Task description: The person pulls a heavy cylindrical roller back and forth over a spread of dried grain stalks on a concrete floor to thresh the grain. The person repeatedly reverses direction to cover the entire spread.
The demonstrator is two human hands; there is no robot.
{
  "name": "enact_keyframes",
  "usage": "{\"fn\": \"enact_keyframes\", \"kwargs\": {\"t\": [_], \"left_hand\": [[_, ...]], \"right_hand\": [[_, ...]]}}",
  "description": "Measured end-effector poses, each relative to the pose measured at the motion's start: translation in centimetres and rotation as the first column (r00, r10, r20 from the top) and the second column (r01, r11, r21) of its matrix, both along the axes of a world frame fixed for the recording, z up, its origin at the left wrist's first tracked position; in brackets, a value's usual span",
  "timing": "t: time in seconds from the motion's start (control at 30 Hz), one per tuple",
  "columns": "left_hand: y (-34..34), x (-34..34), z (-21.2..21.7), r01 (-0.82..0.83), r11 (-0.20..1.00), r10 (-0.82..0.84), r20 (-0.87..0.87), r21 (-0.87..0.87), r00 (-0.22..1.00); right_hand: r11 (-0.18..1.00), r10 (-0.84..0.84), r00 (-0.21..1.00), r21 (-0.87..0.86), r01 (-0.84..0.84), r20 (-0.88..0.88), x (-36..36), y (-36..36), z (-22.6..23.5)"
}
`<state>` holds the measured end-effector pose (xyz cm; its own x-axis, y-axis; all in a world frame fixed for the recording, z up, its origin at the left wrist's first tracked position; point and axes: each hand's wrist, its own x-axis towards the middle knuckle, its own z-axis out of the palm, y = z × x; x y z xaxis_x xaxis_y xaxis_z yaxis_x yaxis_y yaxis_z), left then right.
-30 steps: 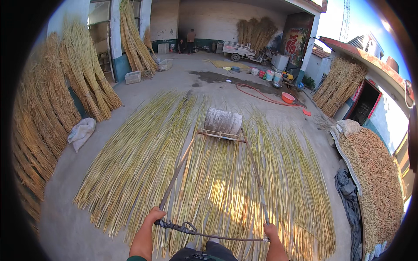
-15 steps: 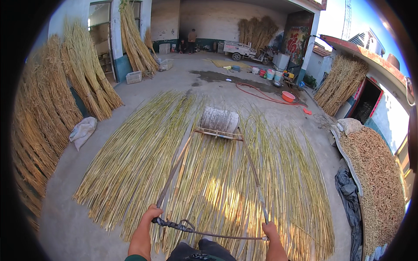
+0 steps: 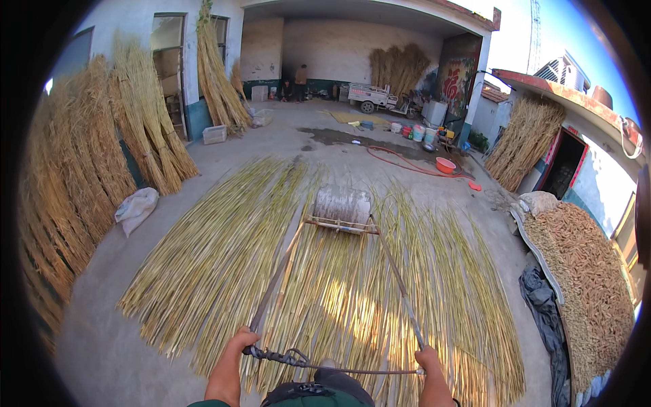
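A pale, drum-shaped stone roller [image 3: 342, 205] lies on its side on a wide layer of split green-yellow stalks [image 3: 203, 264]. A handle frame [image 3: 399, 279] reaches from it toward me, with two long side poles and a thin cross bar at the near end. My left hand [image 3: 242, 338] is closed around the near end of the left pole, beside a dark wrapped part of the cross bar. Closed on the right pole, close to the bar's other end, is my right hand [image 3: 428, 358]. My legs are behind the bar, over the stalks.
Tall dry bundles [image 3: 74, 156] lean along the left wall, near a white sack [image 3: 137, 209]. To the right are a heap of corn cobs [image 3: 583, 264] and dark sheeting [image 3: 542, 305]. Farther back are a red basin [image 3: 445, 165], a hose [image 3: 400, 160], a three-wheeled cart [image 3: 373, 96] and two people.
The roller and surroundings sit lower in the picture as my view has tilted up. My legs have shifted under the bar. Both hands keep their hold on the frame.
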<state>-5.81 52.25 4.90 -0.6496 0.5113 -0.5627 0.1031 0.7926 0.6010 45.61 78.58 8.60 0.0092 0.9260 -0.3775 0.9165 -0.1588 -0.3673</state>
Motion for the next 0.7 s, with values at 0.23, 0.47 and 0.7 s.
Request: {"fn": "enact_keyframes", "kwargs": {"t": [0.23, 0.47, 0.7], "left_hand": [[-7.5, 0.5, -1.2, 0.087, 0.993, -0.090, -0.037, -0.075, 0.995], [-14.8, 1.6, -2.7, 0.029, 1.000, -0.029, -0.080, 0.004, 0.996], [-21.2, 7.2, -1.8, 0.092, 0.994, -0.096, -0.082, -0.056, 0.992]], "right_hand": [[0.999, 0.031, 0.998, -0.040, -0.028, 0.057, 1.0, -9.7, 0.8], [0.997, 0.074, 0.997, 0.016, -0.074, -0.004, 4.8, -15.8, -3.8], [0.999, 0.037, 0.999, 0.034, -0.038, 0.034, 9.3, -23.1, -3.2]]}}
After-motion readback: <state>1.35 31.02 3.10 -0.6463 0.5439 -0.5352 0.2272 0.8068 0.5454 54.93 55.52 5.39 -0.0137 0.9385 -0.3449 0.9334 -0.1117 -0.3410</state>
